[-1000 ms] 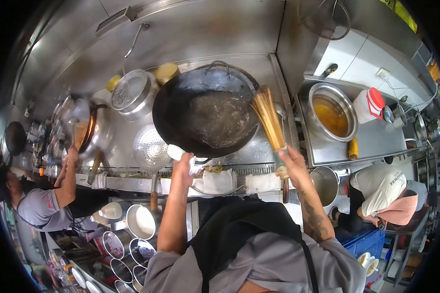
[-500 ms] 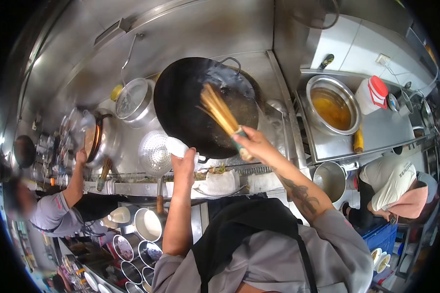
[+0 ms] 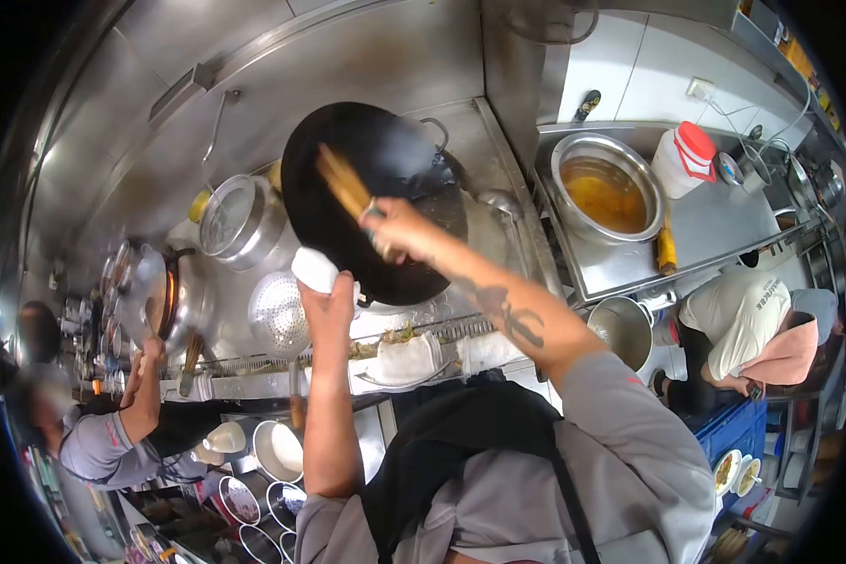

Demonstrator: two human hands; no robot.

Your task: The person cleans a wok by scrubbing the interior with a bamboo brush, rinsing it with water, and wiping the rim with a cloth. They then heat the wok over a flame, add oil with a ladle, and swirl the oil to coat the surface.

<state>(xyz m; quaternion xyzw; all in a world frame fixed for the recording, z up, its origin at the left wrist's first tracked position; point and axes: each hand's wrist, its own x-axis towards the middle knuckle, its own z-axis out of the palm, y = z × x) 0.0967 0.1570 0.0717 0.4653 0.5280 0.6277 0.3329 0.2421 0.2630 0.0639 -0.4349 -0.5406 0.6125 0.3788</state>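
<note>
A large black wok point(image 3: 315, 211) stands tilted on the stove, with steam and some wet sheen on its right side. My right hand point(image 3: 399, 230) is closed round the handle of a bamboo wok brush point(image 3: 344, 183), whose blurred bristles are over the wok's inside. At the wok's near left rim, my left hand point(image 3: 331, 305) grips a folded white cloth point(image 3: 315, 270). The wok's near handle is mostly hidden by that hand and the cloth. A perforated skimmer point(image 3: 280, 312) lies just left of my left hand.
A ladle point(image 3: 506, 205) rests right of the wok. Left stands a pot with a strainer point(image 3: 235, 221). On the right counter are a bowl of amber liquid point(image 3: 611, 202) and a red-lidded tub point(image 3: 683, 160). One co-worker point(image 3: 113, 437) handles a pan at left; another person point(image 3: 747, 324) bends at right.
My right hand has swept the brush leftward across the wok. My left hand keeps its grip on the cloth at the rim. The whole view has shifted slightly.
</note>
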